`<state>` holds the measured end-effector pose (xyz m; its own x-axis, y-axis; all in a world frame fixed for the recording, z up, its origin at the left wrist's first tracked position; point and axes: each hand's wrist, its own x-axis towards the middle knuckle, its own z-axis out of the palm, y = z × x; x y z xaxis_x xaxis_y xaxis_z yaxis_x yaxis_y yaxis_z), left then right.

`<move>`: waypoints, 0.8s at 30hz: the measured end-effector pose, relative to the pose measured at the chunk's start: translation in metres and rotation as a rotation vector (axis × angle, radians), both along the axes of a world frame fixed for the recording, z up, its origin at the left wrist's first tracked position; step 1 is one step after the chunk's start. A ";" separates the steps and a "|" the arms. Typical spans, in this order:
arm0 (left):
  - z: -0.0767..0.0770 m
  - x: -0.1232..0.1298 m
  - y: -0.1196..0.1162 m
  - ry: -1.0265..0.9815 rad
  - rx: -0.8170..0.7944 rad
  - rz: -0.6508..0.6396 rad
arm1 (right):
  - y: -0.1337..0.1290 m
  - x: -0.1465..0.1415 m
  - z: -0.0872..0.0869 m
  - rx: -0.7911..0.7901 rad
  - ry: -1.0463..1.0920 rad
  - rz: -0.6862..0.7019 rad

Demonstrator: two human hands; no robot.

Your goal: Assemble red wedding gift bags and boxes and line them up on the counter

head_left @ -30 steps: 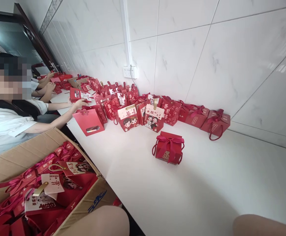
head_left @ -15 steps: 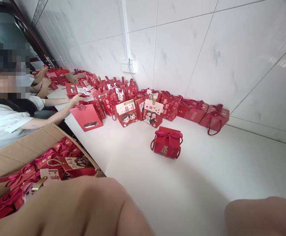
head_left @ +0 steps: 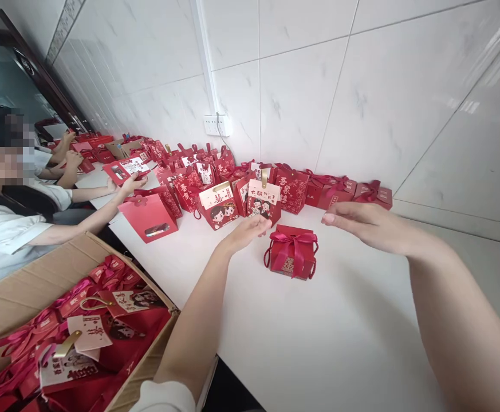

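A small red gift box [head_left: 291, 257] with a satin ribbon bow and cord handles on its sides stands upright on the white table [head_left: 310, 343]. My left hand [head_left: 250, 232] reaches in at the box's upper left, fingers stretched out and holding nothing. On the other side, my right hand [head_left: 363, 224] hovers to the upper right of the box, its fingers extended and empty. A gap shows between it and the box. Just behind my left hand is a red gift box with a cartoon couple [head_left: 263, 200], partly covered by my fingers.
Red gift boxes [head_left: 292, 189] line the tiled wall. A cardboard carton [head_left: 140, 366] full of similar boxes stands at lower left. Beyond it, a co-worker's hands [head_left: 123, 186] hold a red box with a window. A power socket [head_left: 217, 125] is on the wall.
Both my hands have moved forward from the near edge of the view to either side of the bow-tied box. That box stays in place. The view has shifted slightly.
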<state>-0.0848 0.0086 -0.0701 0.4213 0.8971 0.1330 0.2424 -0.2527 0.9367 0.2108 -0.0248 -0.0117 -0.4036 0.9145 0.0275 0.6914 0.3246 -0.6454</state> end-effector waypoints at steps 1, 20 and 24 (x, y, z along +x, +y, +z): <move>-0.007 -0.001 0.003 0.028 -0.048 0.004 | 0.010 -0.001 -0.007 -0.032 -0.021 0.006; -0.024 0.007 0.002 -0.157 -0.236 -0.152 | 0.046 -0.012 -0.052 -0.631 0.375 0.270; -0.023 0.009 -0.001 -0.128 -0.240 -0.183 | 0.046 -0.016 -0.054 -0.674 0.416 0.321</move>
<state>-0.0756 0.0073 -0.0931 0.5717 0.8204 -0.0103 0.0895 -0.0498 0.9947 0.1951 0.0212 -0.0653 -0.7234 0.6319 -0.2782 0.2955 -0.0808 -0.9519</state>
